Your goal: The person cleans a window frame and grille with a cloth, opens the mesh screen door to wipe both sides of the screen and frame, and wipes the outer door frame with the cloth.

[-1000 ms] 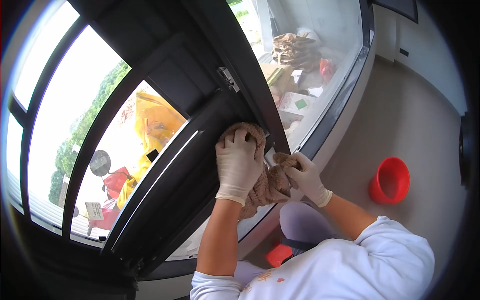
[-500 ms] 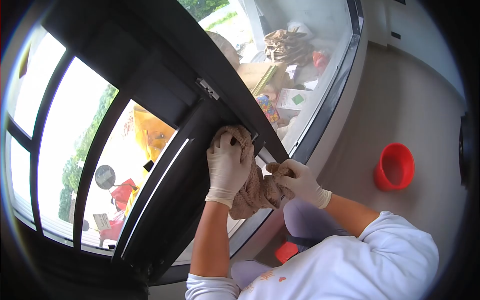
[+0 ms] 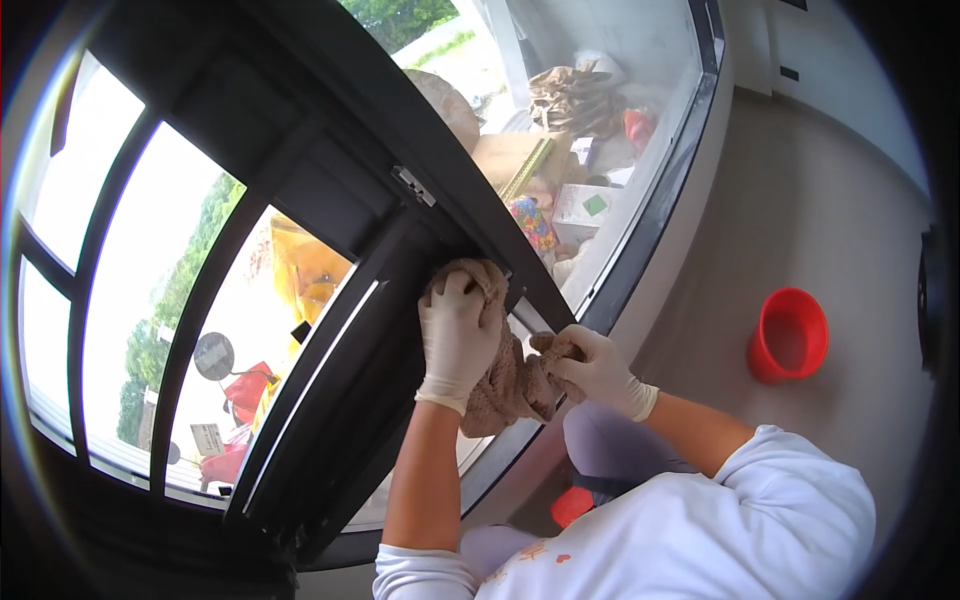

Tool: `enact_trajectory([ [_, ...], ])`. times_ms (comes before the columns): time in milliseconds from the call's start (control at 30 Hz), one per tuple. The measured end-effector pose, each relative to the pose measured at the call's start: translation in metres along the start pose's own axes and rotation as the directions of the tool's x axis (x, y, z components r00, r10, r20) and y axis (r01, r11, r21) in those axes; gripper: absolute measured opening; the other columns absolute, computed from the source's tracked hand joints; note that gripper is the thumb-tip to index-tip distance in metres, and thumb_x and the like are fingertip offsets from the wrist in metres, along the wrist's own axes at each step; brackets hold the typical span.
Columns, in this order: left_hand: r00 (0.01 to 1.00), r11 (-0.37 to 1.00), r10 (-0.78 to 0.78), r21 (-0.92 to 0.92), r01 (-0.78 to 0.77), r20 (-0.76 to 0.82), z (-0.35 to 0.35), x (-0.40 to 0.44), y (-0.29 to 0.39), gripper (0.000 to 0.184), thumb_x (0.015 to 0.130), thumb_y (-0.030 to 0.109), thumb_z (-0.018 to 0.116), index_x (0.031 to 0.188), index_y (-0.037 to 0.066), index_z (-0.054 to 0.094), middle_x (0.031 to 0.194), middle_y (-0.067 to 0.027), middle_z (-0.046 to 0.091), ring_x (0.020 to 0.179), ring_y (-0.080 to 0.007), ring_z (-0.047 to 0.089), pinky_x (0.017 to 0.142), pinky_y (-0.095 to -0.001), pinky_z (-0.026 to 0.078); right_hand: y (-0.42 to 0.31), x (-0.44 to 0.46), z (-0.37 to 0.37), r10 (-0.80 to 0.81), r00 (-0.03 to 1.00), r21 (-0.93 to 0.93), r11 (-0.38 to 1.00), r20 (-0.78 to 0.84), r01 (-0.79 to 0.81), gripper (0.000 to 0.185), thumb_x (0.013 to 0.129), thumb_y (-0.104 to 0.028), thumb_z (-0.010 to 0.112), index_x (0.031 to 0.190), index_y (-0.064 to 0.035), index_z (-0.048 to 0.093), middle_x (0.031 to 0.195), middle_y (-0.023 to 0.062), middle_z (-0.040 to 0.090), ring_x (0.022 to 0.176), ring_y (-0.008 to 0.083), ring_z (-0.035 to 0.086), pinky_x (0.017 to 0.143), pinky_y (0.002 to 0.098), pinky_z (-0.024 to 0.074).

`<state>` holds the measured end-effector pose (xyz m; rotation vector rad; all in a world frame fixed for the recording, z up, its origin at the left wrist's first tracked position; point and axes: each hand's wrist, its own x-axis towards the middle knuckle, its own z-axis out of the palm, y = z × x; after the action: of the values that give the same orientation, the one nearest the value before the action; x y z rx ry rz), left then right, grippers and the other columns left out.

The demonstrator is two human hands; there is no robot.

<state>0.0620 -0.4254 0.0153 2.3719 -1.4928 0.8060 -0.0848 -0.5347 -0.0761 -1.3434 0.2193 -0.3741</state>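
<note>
Both of my hands wear pale gloves. My left hand [image 3: 459, 337] is closed on a brown textured cloth [image 3: 497, 398] and presses it to the inner edge of the dark door frame [image 3: 470, 205]. Lower right of it, my right hand [image 3: 602, 372] pinches another end of the same cloth beside the frame's lower edge. The cloth hangs bunched between the two hands. Above them on the frame is a metal latch plate [image 3: 414, 186].
A red bucket [image 3: 789, 336] stands on the grey floor at the right. A smaller red object [image 3: 572, 506] lies by my knee. Behind the glass are bags, a cardboard box [image 3: 508, 160] and a white box [image 3: 583, 208]. A red vehicle [image 3: 246, 394] shows outside at left.
The view has shifted, so the door and window sit further left and more items show behind the glass. Both hands keep their hold on the cloth.
</note>
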Motion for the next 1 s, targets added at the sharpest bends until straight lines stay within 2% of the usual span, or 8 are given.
enact_trajectory([
  [133,0.997,0.996,0.081,0.028,-0.081,-0.011,-0.003,0.002,0.013,0.013,0.074,0.016,0.065,0.081,0.005,0.066,0.103,-0.0087,0.052,0.097,-0.0303,0.049,0.082,-0.0453,0.039,0.013,0.005,0.002,-0.083,0.996,-0.03,0.996,-0.022,0.083,0.029,0.079,-0.014,0.067,0.101,0.0017,0.058,0.095,0.011,0.064,0.086,0.0123,0.06,0.075,0.0269,0.0492],
  [233,0.998,0.995,0.056,0.087,-0.055,-0.008,-0.004,-0.003,0.024,0.015,0.072,0.017,0.065,0.082,0.006,0.066,0.106,-0.0088,0.051,0.1,-0.0286,0.047,0.085,-0.0442,0.037,0.009,0.004,0.005,-0.019,1.0,-0.064,0.998,0.0,0.019,0.033,0.077,-0.015,0.067,0.105,0.0011,0.059,0.095,0.0113,0.064,0.085,0.0135,0.061,0.075,0.0275,0.0496],
  [300,0.998,0.988,0.064,0.141,-0.06,-0.025,-0.003,-0.003,0.028,0.017,0.074,0.02,0.062,0.083,0.006,0.065,0.106,-0.0078,0.051,0.101,-0.0273,0.047,0.084,-0.0424,0.036,0.02,0.01,0.006,-0.112,0.993,-0.065,0.992,-0.033,0.11,0.035,0.076,-0.015,0.068,0.106,0.0007,0.059,0.094,0.0112,0.063,0.084,0.0143,0.061,0.075,0.0276,0.0496],
  [533,0.98,0.9,-0.019,0.43,-0.068,0.196,-0.002,0.005,0.051,0.017,0.072,0.018,0.06,0.084,0.008,0.065,0.096,-0.0048,0.053,0.09,-0.0231,0.049,0.077,-0.0377,0.036,0.016,0.013,0.015,-0.059,0.998,-0.118,0.991,-0.023,0.056,0.032,0.076,-0.013,0.067,0.104,0.001,0.06,0.092,0.0118,0.063,0.081,0.0146,0.062,0.073,0.0275,0.0496],
  [667,0.982,0.878,-0.104,0.478,0.018,0.155,-0.017,-0.007,0.042,0.017,0.072,0.019,0.06,0.083,0.007,0.064,0.091,-0.0043,0.053,0.09,-0.0227,0.049,0.076,-0.0377,0.036,-0.003,0.002,0.001,-0.125,0.99,-0.226,0.968,-0.062,0.108,0.028,0.077,-0.014,0.066,0.1,0.0018,0.06,0.089,0.0114,0.063,0.079,0.0141,0.061,0.072,0.0277,0.0495],
  [733,0.992,0.929,-0.105,0.361,0.075,0.066,-0.021,-0.019,0.037,0.018,0.074,0.02,0.061,0.084,0.005,0.064,0.094,-0.0064,0.051,0.091,-0.0245,0.048,0.078,-0.0403,0.037,0.003,0.002,-0.014,-0.13,0.987,-0.292,0.951,-0.097,0.096,0.027,0.078,-0.015,0.066,0.098,0.0022,0.061,0.086,0.0112,0.063,0.079,0.0143,0.062,0.071,0.0278,0.0495],
  [833,0.996,0.98,-0.081,0.178,0.084,-0.024,-0.019,-0.018,0.037,0.019,0.075,0.02,0.062,0.086,0.004,0.064,0.1,-0.0083,0.049,0.093,-0.0257,0.048,0.081,-0.0413,0.037,0.005,0.001,-0.017,-0.087,0.99,-0.215,0.975,-0.11,0.062,0.027,0.079,-0.017,0.064,0.097,0.0024,0.061,0.084,0.0123,0.064,0.079,0.0157,0.063,0.07,0.0285,0.0495],
  [1000,0.999,0.967,-0.028,0.256,0.02,0.03,-0.008,0.0,0.036,0.017,0.075,0.022,0.063,0.082,0.006,0.065,0.098,-0.0069,0.053,0.092,-0.0248,0.049,0.077,-0.04,0.037,-0.007,0.005,-0.013,-0.229,0.96,-0.471,0.872,-0.158,0.131,0.025,0.082,-0.022,0.064,0.09,0.0024,0.063,0.073,0.0065,0.063,0.068,0.0121,0.059,0.064,0.0281,0.0484],
])
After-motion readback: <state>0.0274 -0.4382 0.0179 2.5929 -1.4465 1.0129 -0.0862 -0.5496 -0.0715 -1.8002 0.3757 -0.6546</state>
